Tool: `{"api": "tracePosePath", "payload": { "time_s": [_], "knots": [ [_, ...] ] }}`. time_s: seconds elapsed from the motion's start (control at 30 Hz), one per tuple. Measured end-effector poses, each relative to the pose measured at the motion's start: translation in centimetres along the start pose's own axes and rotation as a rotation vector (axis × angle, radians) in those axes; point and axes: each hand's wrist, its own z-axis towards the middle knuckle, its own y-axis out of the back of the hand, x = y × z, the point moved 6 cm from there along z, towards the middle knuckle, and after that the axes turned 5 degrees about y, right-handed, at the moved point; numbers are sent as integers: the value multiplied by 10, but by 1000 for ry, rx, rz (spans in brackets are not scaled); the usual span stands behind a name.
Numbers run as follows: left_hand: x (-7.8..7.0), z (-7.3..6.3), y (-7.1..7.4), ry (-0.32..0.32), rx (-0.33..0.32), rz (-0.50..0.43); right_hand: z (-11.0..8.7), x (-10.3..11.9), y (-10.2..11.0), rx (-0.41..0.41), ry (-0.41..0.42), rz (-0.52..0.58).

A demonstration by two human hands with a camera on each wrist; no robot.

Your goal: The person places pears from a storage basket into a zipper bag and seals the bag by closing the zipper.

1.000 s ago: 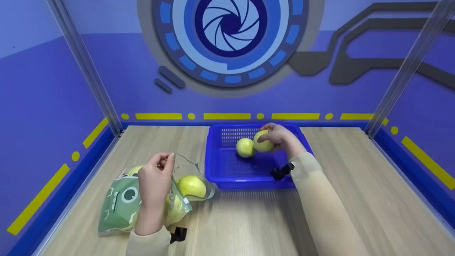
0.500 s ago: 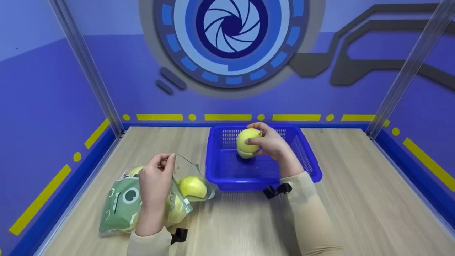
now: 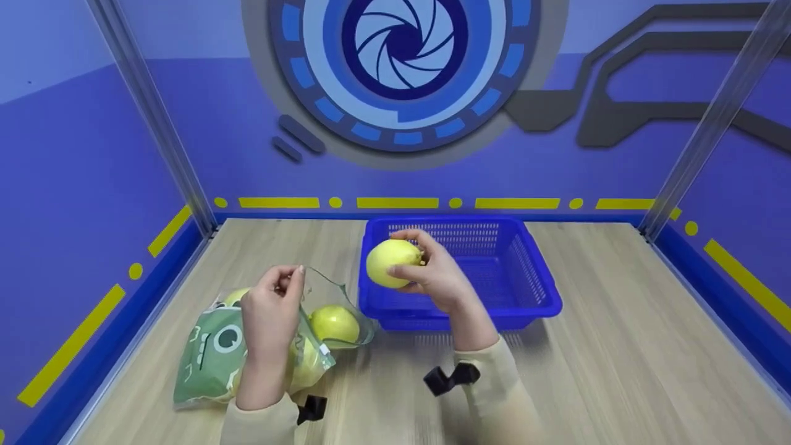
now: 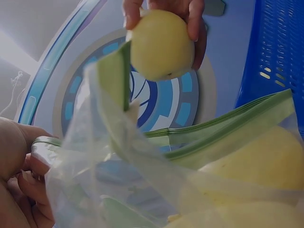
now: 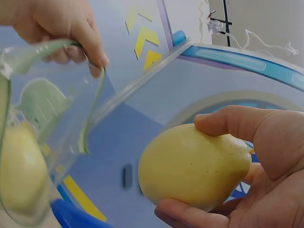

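A yellow pear [image 3: 392,264] is gripped in my right hand [image 3: 435,275] above the left side of the blue plastic basket [image 3: 460,315]. Its stem points toward the palm in the right wrist view, with the thumb [image 5: 223,121] on one side and fingers on the other. My left hand [image 3: 272,312] pinches the upper edge of a clear zip bag with a green monster print [image 3: 210,355], holding its mouth apart. Several pears are inside the bag; one pear [image 3: 335,325] lies near the opening. The basket floor behind my right hand is hidden.
Bag and basket stand side by side on a wooden tabletop [image 3: 618,346]. Blue printed walls [image 3: 395,179] enclose it at the back and both sides, with metal posts [image 3: 154,117] at the corners. A white slider [image 3: 324,350] sits on the bag's zip.
My right hand has lifted the pear and carried it left across the basket toward the bag. The other pear in the basket has gone out of sight. My left hand stays put.
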Motion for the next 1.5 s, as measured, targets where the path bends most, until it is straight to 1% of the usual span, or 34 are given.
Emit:
{"api": "tracePosePath", "payload": {
  "time_s": [0.13,0.4,0.63,0.77,0.9,1.07,1.17,1.23,1.33,1.4,1.43,1.5],
  "knots": [
    [0,0,0,12,7,0,-7,0,-20,31,15,27],
    [-1,0,1,-14,-9,1,-14,0,-51,84,62,63],
    [0,2,2,15,-7,14,-16,-6,-73,132,91,19],
    [0,2,2,15,-13,29,-18,-11,-85,146,105,-14],
    [-2,1,3,14,-18,38,-19,-14,-97,151,137,-50],
    [-3,1,4,-5,-33,41,-21,-19,-112,132,184,-84],
    [-4,0,6,-19,-43,51,-21,-24,-121,125,219,-139],
    [-5,0,7,-30,-48,58,-23,-27,-129,145,251,-202],
    [-6,0,10,-46,-63,54,-27,-29,-141,216,313,-308],
    [-6,0,12,-60,-74,45,-30,-30,-147,274,337,-357],
    [-6,0,12,-67,-79,39,-31,-30,-149,293,346,-375],
    [-6,1,14,-80,-89,29,-32,-29,-148,311,339,-369]
  ]
}}
